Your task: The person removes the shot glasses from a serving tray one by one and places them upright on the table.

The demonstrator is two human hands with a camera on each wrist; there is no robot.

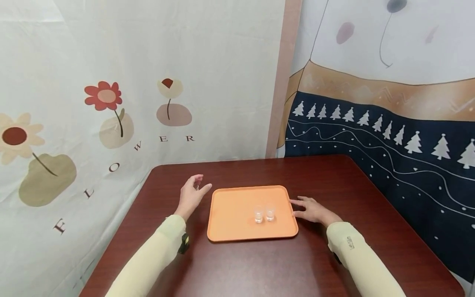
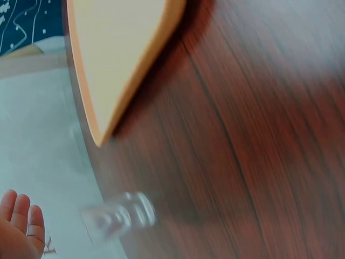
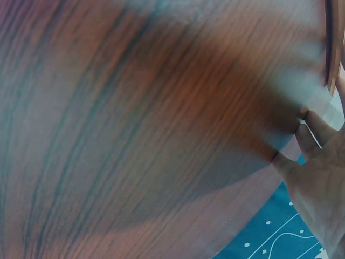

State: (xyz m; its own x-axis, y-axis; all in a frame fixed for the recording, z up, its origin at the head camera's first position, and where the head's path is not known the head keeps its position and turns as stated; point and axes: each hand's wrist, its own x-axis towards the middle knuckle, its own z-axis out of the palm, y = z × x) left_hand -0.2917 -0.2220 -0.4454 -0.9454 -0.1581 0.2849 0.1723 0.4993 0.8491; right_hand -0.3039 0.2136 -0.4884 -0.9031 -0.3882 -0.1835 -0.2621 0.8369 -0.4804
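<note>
An orange tray [image 1: 233, 214] lies on the dark red wooden table, with two small clear glasses standing on its right half, the left glass [image 1: 258, 215] and the right glass [image 1: 270, 213]. My left hand [image 1: 190, 197] is beyond the tray's left edge, fingers spread from the thumb. In the left wrist view another clear glass [image 2: 121, 216] stands on the table, apart from the left hand's fingers [image 2: 20, 213]. My right hand [image 1: 313, 209] rests beside the tray's right side, its extended fingers right at the rim. Fingertips [image 3: 276, 156] of that hand meet the tabletop in the right wrist view.
The reddish-brown table [image 1: 245, 266] extends around the tray on every side. Behind it hangs a pale curtain [image 1: 222, 82] with printed flowers and letters. A dark blue cloth [image 1: 371, 136] with white trees hangs along the right.
</note>
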